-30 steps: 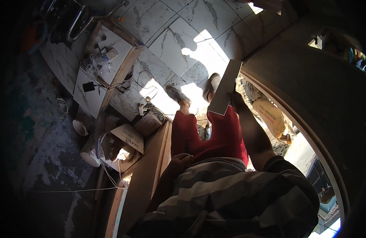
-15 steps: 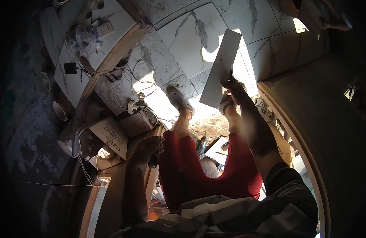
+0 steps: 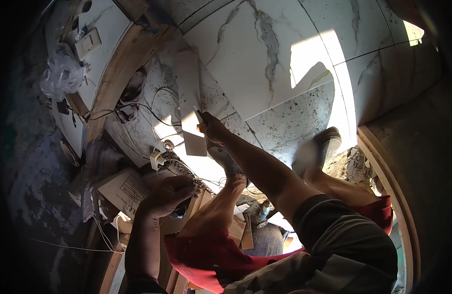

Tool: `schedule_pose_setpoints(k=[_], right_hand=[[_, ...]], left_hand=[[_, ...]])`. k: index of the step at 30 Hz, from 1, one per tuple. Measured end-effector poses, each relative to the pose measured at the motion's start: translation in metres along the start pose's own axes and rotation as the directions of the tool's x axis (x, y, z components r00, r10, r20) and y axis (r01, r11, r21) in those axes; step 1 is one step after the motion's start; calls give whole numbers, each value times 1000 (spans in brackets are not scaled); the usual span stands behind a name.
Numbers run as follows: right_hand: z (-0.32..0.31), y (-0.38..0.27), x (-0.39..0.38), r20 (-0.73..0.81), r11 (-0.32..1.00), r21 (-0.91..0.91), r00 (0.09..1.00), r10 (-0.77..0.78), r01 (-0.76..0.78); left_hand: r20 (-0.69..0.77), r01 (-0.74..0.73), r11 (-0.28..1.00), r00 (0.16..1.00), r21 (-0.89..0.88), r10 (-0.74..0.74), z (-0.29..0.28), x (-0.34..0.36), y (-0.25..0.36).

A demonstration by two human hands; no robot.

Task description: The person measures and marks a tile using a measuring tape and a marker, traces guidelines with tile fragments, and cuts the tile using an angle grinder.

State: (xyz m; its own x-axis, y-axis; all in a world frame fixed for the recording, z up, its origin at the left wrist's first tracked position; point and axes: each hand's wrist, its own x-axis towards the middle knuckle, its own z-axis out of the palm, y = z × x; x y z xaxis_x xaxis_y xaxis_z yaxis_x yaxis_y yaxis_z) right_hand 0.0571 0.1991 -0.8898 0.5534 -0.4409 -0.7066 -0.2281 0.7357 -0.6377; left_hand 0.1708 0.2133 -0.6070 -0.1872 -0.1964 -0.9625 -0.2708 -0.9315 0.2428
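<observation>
Grey strip [image 3: 188, 81] pinched at rt edge by R grip [image 3: 214, 129]; L grip [image 3: 167, 196] curled, contents unclear.

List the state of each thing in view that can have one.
Strip: held in the right hand, partly sunlit.
Left hand: curled; contents unclear.
Bag: crumpled.
Cables: loosely looped.
Switch: unmounted; on or off unclear.
Floor: tiled, dirt-speckled, partly sunlit.

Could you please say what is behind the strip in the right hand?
Floor shows around the strip, with dark cable to its left; whatever lies directly behind is covered.
</observation>
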Motion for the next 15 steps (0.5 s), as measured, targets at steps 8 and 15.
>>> schedule_pose_setpoints(k=[8,15], right_hand=[[-8,17,16,-55,888,-460,997,-59,27],[-152,-96,-58,80,973,-133,980,-180,189]], left_hand=[[-133,-111,990,984,85,122,-15,105,10],[47,-176,978,984,115,171,0,188,37]])
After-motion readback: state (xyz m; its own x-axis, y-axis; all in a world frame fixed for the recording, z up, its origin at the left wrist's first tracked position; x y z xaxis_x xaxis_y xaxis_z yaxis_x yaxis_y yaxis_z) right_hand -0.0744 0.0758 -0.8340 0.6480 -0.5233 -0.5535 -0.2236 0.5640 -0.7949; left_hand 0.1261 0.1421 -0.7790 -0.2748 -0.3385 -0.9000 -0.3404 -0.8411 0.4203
